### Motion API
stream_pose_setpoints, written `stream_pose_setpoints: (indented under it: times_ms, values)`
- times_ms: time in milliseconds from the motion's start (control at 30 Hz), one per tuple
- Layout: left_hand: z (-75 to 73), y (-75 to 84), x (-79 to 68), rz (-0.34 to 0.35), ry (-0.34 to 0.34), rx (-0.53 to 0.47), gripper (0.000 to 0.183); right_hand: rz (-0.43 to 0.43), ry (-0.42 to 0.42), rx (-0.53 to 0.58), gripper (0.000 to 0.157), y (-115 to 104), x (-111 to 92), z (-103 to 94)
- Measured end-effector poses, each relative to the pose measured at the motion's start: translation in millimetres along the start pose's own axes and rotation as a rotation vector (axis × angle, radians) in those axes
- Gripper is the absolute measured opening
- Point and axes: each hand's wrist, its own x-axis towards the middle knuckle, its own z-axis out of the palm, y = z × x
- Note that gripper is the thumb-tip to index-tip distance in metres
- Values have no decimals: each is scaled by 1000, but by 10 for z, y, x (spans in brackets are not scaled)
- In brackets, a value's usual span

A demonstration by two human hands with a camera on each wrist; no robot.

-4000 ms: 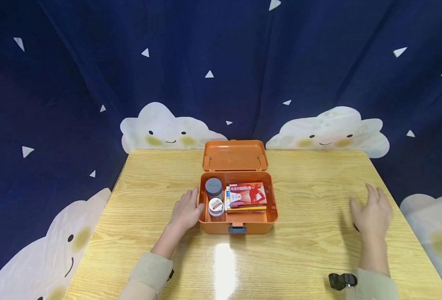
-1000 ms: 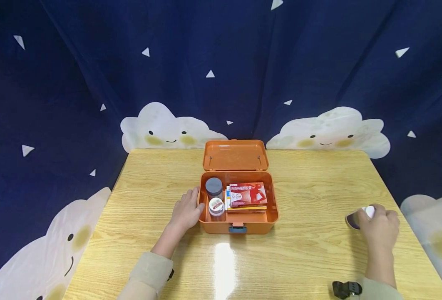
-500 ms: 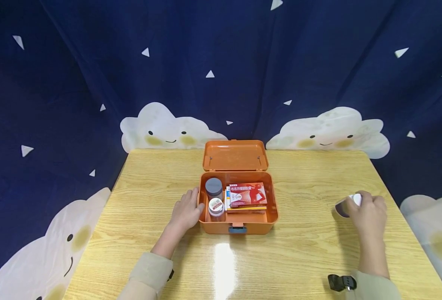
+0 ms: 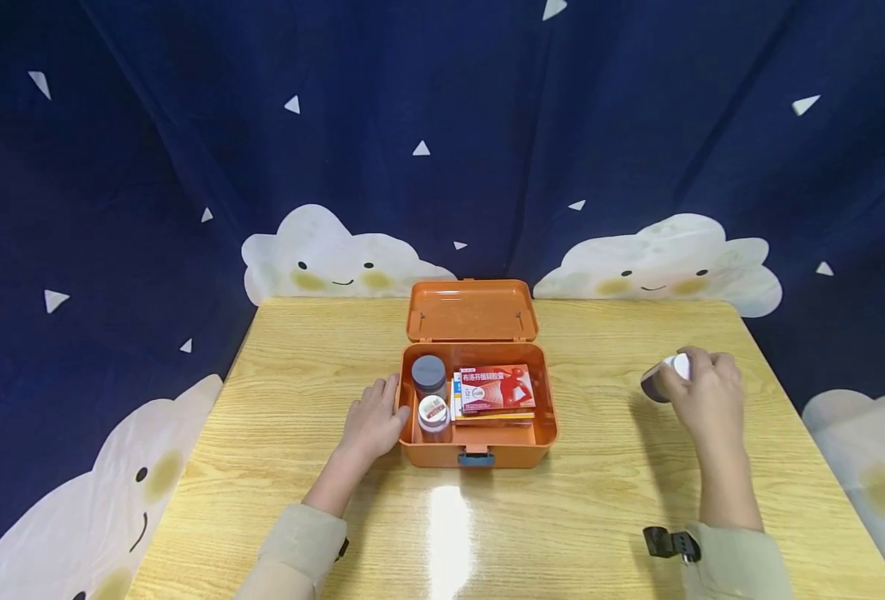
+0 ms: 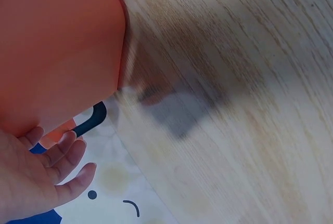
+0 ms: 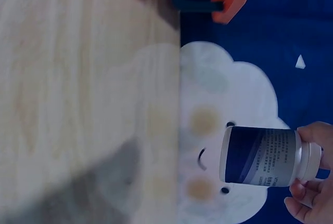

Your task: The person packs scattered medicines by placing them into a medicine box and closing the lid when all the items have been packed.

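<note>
My right hand (image 4: 708,396) pinches a pill bottle (image 4: 658,382) by its white-cap end, above the right part of the table. In the right wrist view the pill bottle (image 6: 263,156) shows a dark blue and grey printed label, and the fingers (image 6: 317,133) grip around its neck. My left hand (image 4: 371,421) rests against the left wall of the orange medicine box (image 4: 517,456), fingers relaxed along it. The left wrist view shows that hand (image 5: 39,174) beside the box wall (image 5: 62,42). The box's lid (image 4: 472,312) stands open at the back.
Inside the box are a grey-capped bottle (image 4: 429,372), a white-capped bottle (image 4: 433,410) and a red medicine carton (image 4: 497,389) on other cartons. A blue latch (image 4: 476,459) is on its front. Behind the wooden table (image 4: 577,517) hangs a dark blue curtain (image 4: 382,83) with clouds.
My right hand went from empty to gripping the pill bottle, then lifted it and carried it leftward and away from me. My left hand and the box have stayed in place.
</note>
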Motion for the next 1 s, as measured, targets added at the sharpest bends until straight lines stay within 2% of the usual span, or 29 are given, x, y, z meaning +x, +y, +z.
stream_pose_setpoints:
  times_ms: [133,433,1000]
  values:
    - [-2,1,-1,6,9,6,56,-47,-17,5,36,-167,64,-9]
    - [-6,2,0,13,21,17,55,-91,-162,20,39,-516,149,1]
    - [-5,7,-5,2,18,7,56,-246,-191,106,34,-974,228,85]
